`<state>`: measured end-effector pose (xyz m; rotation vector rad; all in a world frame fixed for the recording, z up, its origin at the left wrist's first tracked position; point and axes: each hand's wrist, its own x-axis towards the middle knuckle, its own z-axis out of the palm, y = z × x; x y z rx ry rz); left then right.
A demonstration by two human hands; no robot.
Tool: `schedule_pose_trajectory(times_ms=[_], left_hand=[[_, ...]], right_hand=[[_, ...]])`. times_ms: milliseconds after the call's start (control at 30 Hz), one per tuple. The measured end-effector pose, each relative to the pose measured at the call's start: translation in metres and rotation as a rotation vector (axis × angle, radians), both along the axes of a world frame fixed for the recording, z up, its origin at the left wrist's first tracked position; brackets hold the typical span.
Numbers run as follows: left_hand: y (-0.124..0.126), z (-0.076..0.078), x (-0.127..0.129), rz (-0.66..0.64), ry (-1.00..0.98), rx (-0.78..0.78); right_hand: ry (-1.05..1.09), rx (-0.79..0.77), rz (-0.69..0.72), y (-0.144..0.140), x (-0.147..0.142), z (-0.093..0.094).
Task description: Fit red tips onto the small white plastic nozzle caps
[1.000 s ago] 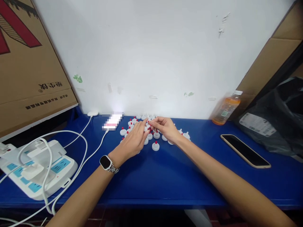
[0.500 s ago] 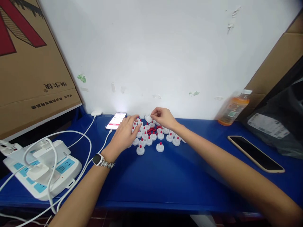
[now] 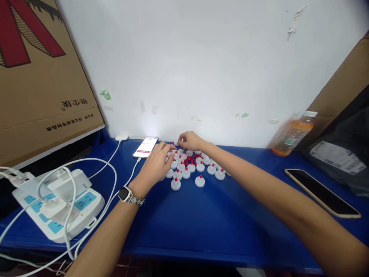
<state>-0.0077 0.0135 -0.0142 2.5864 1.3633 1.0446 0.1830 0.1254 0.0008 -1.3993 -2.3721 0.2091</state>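
Note:
Several white round caps (image 3: 200, 181), most with a red tip standing up in the middle, are grouped on the blue table. Among them lies a loose pile of small red tips (image 3: 190, 159). My left hand (image 3: 158, 161) rests at the left side of the group, its fingers curved over the caps and its thumb held apart. At the back, my right hand (image 3: 190, 141) has its thumb and forefinger pinched together close to a white cap by the wall. What sits in the pinch is too small to make out.
A lit phone (image 3: 145, 147) on a cable lies left of the caps. The left side holds a power strip (image 3: 72, 219) with plugs and looping white cables. On the right are a dark phone (image 3: 323, 192), an orange drink bottle (image 3: 294, 134) and a grey bag (image 3: 343, 154).
The whole view has shifted slightly, putting most things farther right. My right hand has moved a little left among the rear caps, still pinched. My left hand stays beside the group.

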Motion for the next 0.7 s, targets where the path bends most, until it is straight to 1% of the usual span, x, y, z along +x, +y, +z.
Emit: schedule_pose_trajectory(times_ms=[67, 167, 300, 400, 500, 533, 567, 633, 700], left_hand=[[0.0, 0.0, 0.0, 0.01, -0.003, 0.0], [0.001, -0.002, 0.0, 0.019, 0.006, -0.004], [0.004, -0.006, 0.0, 0.012, 0.028, -0.024], [0.003, -0.005, -0.001, 0.015, 0.027, -0.023], [0.0, -0.005, 0.003, 0.036, 0.015, 0.013], [-0.002, -0.005, 0.006, 0.051, -0.001, 0.034], [-0.003, -0.005, 0.009, 0.068, -0.023, 0.06], [-0.006, -0.006, 0.016, 0.101, -0.067, 0.108], [-0.008, -0.008, 0.021, 0.108, -0.069, 0.116]], right_hand=[[-0.011, 0.026, -0.091, 0.009, -0.003, 0.001], [-0.033, 0.016, -0.193, 0.024, -0.012, -0.002], [-0.04, -0.011, -0.237, 0.034, -0.027, -0.008], [0.001, 0.018, -0.24, 0.031, -0.029, -0.008], [0.093, 0.07, -0.231, 0.012, -0.021, -0.004], [0.149, 0.077, -0.216, 0.002, -0.017, -0.003], [0.262, 0.076, -0.183, -0.01, -0.013, -0.002], [0.494, 0.025, -0.101, -0.037, -0.005, -0.002], [0.664, -0.075, -0.014, -0.065, 0.001, -0.004]])
